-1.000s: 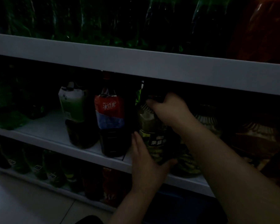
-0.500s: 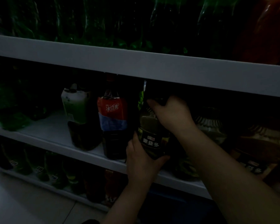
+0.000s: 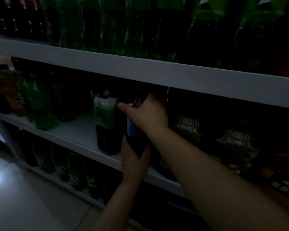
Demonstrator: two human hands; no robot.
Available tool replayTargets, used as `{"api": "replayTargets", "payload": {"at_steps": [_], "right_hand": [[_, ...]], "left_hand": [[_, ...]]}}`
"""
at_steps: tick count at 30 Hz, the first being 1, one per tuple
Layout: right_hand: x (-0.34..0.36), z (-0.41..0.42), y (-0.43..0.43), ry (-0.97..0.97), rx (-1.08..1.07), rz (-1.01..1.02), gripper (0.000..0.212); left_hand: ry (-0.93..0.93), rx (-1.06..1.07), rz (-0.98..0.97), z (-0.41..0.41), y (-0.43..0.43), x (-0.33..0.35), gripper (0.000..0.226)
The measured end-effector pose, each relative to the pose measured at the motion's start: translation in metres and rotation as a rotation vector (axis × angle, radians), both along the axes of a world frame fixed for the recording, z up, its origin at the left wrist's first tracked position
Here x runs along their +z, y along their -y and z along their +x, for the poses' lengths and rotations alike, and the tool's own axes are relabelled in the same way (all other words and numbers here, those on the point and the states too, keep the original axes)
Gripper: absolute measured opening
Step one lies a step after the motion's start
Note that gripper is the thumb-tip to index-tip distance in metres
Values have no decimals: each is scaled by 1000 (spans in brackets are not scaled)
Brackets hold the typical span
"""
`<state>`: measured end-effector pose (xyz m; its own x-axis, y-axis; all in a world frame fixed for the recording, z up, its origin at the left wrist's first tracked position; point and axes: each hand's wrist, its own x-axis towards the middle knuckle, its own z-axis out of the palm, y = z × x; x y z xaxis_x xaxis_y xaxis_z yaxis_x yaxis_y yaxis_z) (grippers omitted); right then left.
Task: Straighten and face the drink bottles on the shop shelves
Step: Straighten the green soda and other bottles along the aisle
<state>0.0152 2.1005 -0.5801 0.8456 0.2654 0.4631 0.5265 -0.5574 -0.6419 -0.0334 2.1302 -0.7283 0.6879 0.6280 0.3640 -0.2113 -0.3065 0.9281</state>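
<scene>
Dim light. Right hand point(image 3: 147, 114) gripped the upper part of the red-and-blue-labelled bottle point(image 3: 131, 129), fingers curled round it, thumb pointing to 9 o'clock. Left hand point(image 3: 133, 164) clasped its dark lower body from 6 o'clock, hiding the base. Bottle was at the middle shelf point(image 3: 77, 130) front edge; green-labelled bottle point(image 3: 105, 117) just beside, at 9 o'clock.

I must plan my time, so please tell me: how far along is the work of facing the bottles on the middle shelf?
Seemingly done: the green-labelled bottle stands upright, label outward. In hand: the red-and-blue labelled bottle, with the right hand gripping its upper part and the left hand its base. Left: the green bottles further left look crowded and tilted; the bottles on the right are too dark to judge.
</scene>
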Motion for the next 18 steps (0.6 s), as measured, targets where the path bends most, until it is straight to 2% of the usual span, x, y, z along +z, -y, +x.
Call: {"api": "replayTargets", "payload": {"at_steps": [3,5,8,10,12,16,18], "right_hand": [[10,17,-7,-61,67,-115,39],[14,27,-3,-57,105,-159,30],[18,39,5,-155,257,-105,20],[21,46,10,-205,332,-120,34],[23,54,16,-210,366,-177,47],[27,61,26,-244,444,-119,79],[27,60,26,-268,467,-118,85]], "left_hand": [[-85,123,12,3,12,-9,72],[-115,202,97,1,25,-13,70],[-84,206,183,-8,35,-20,68],[-75,227,204,-8,19,-24,72],[-121,208,157,-2,-5,-25,90],[-180,-26,92,8,-27,-18,122],[-176,-58,73,13,-28,-19,128]]}}
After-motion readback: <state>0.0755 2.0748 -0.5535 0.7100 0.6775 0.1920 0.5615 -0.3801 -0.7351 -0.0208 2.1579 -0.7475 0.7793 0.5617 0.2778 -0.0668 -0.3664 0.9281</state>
